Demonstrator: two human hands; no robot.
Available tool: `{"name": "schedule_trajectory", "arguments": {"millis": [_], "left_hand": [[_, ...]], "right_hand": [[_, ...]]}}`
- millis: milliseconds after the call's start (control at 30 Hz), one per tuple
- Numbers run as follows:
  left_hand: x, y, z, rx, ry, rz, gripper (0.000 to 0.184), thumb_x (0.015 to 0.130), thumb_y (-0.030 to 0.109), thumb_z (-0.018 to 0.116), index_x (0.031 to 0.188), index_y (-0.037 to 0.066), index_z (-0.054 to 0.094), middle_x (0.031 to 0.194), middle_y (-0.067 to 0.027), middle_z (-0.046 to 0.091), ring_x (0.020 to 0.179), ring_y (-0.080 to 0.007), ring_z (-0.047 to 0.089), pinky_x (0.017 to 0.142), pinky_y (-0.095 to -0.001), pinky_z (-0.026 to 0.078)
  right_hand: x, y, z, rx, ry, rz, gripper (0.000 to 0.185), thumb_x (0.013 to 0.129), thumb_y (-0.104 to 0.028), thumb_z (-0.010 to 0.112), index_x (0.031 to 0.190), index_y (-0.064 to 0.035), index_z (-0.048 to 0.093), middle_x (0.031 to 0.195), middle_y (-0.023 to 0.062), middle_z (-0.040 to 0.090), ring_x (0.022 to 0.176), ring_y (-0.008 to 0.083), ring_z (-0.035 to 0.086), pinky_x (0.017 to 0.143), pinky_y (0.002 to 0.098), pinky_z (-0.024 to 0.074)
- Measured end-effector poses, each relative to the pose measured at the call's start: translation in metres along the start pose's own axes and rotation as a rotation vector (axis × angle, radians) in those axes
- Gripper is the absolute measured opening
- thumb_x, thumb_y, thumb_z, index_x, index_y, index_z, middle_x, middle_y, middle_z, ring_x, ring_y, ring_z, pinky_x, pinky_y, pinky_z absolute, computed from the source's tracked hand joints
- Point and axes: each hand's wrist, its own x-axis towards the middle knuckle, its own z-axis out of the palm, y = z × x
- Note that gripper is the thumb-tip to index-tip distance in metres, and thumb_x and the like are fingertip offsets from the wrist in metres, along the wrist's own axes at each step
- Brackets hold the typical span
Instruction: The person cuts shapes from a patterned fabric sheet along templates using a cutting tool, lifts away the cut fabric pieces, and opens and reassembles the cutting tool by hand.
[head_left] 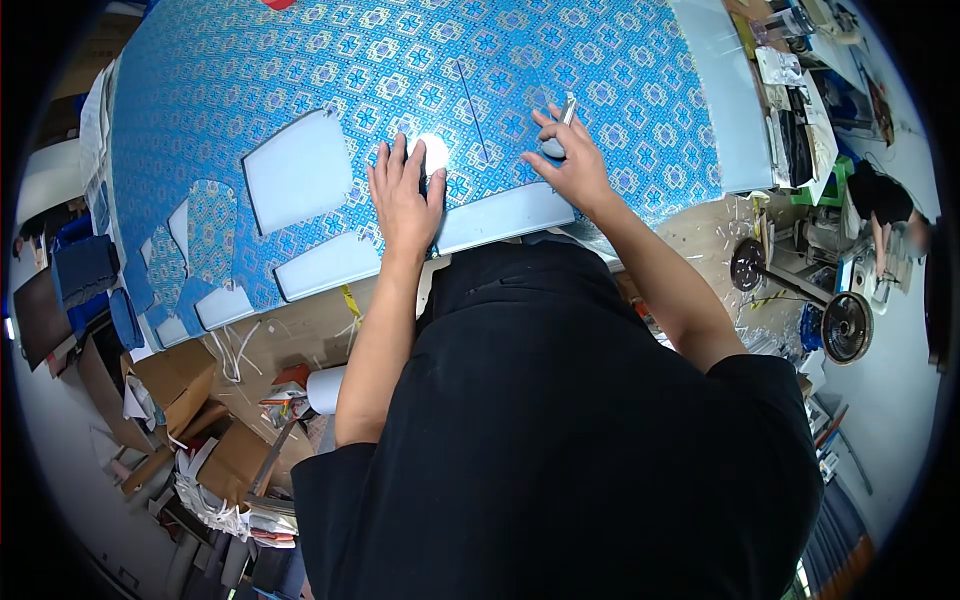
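Note:
Blue patterned fabric (400, 70) covers the table before me. My left hand (405, 205) lies flat on it, fingers stretched and slightly spread, beside a bright white round spot (433, 152). Farther right, my right hand (578, 165) holds a small silver-and-grey hand tool (566, 112), perhaps a knife; its exact kind is unclear. The thumb and forefinger stand apart around it. Between the hands runs a thin dark straight line (470, 105) on the fabric. Cut-out openings (300, 170) left of my left hand show the pale surface underneath.
Fabric pieces (212, 225) lie at the table's left end. The pale table edge (505, 218) runs just before my body. Cardboard boxes (175, 385) and scraps fill the floor at left. At right are a black fan (846, 327) and another person (880, 195).

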Motion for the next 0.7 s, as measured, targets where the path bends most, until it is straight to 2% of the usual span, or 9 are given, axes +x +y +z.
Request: {"name": "schedule_trajectory", "arguments": {"millis": [67,700], "left_hand": [[-0.0001,-0.0004,-0.0005,0.013,-0.014,0.006,0.050,0.097,0.031,0.070,0.142,0.011,0.062,0.158,-0.0136,0.048,0.151,-0.0386,0.035,0.125,-0.0579,0.019],[0.0002,0.0009,0.0010,0.021,-0.019,-0.014,0.050,0.095,0.032,0.071,0.140,0.011,0.063,0.159,-0.0132,0.048,0.152,-0.0376,0.034,0.126,-0.0573,0.018]], "right_hand": [[0.0002,0.0001,-0.0001,0.006,-0.002,0.006,0.033,0.089,-0.030,0.083,0.105,-0.0107,0.061,0.148,0.0064,0.061,0.150,0.0328,0.042,0.118,0.0493,0.0401],[0.0009,-0.0026,-0.0020,0.009,-0.023,0.033,0.033,0.089,-0.030,0.082,0.105,-0.0113,0.061,0.149,0.0063,0.060,0.152,0.0319,0.038,0.119,0.0497,0.0392]]}}
